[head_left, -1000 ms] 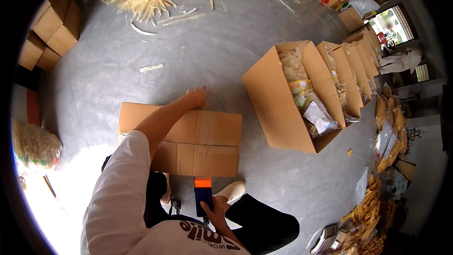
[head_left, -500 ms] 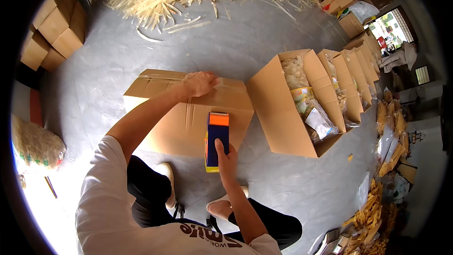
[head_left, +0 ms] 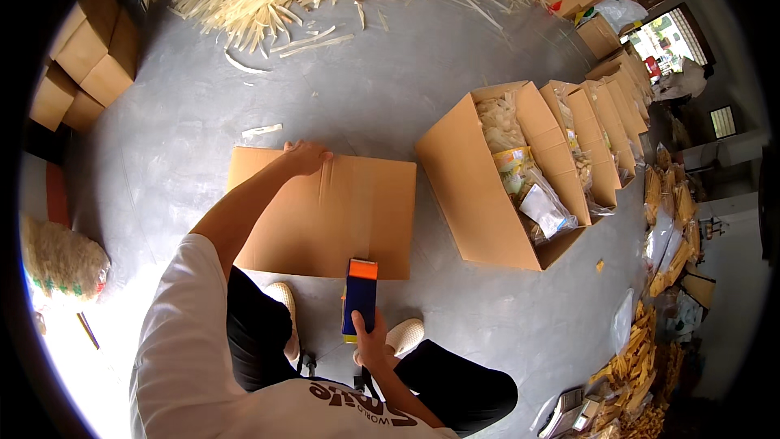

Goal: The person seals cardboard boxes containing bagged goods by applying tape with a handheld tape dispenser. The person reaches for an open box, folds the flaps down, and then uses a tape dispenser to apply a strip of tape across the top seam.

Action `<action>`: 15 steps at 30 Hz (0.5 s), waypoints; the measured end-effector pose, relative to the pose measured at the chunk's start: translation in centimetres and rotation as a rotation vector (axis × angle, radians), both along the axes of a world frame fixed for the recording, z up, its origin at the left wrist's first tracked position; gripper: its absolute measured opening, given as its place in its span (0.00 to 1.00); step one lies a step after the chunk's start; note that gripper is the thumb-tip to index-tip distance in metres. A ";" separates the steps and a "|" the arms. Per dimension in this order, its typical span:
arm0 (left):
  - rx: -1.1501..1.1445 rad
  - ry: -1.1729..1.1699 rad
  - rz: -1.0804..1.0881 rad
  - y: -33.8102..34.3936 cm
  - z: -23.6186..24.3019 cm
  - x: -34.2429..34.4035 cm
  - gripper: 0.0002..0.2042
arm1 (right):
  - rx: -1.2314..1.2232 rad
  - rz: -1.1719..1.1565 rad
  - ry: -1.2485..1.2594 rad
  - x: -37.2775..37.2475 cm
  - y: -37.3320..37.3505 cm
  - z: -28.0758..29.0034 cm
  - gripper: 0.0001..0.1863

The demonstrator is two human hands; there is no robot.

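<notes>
Your hands are apart: the left hand (head_left: 307, 158) lies at the far edge of a brown carton (head_left: 305, 215) on the floor (head_left: 483, 317), grip unclear; the right hand (head_left: 371, 343) clasps a blue-and-orange tool (head_left: 359, 297). Dark lettering (head_left: 357, 402) crosses your white shirt (head_left: 191, 341).

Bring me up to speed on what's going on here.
A person in a white shirt is handling a closed carton. The left hand is at the carton's far edge, and the right hand grips a blue-and-orange tool. In this view, the tool's orange end overlaps the carton's near edge; whether they touch is unclear. To the right stands a row of open cartons, the nearest holding bagged contents.
</notes>
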State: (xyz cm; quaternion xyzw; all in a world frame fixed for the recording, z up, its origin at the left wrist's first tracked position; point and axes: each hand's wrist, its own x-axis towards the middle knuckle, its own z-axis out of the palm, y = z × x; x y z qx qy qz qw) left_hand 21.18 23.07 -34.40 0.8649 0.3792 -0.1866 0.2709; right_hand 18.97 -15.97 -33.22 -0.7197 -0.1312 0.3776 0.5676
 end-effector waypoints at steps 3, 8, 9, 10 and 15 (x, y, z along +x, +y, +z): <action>-0.018 -0.045 0.055 -2.8 -0.4 -3.0 0.21 | -0.026 0.126 0.020 -1.4 -5.0 -0.3 0.18; -0.036 0.029 -0.076 -3.7 -0.9 -4.3 0.19 | -0.122 0.263 0.010 -3.3 -9.2 -1.8 0.18; -0.029 0.028 -0.138 -3.7 -0.8 -4.2 0.19 | -0.137 0.246 0.030 -3.3 -9.1 -2.1 0.17; -0.037 0.002 -0.145 -4.3 -0.8 -4.6 0.18 | -0.152 0.228 0.052 -3.3 -9.1 -2.3 0.17; 0.087 -0.133 -0.234 -4.6 -1.7 -4.0 0.18 | -0.146 0.174 0.042 -2.7 -8.4 -1.2 0.13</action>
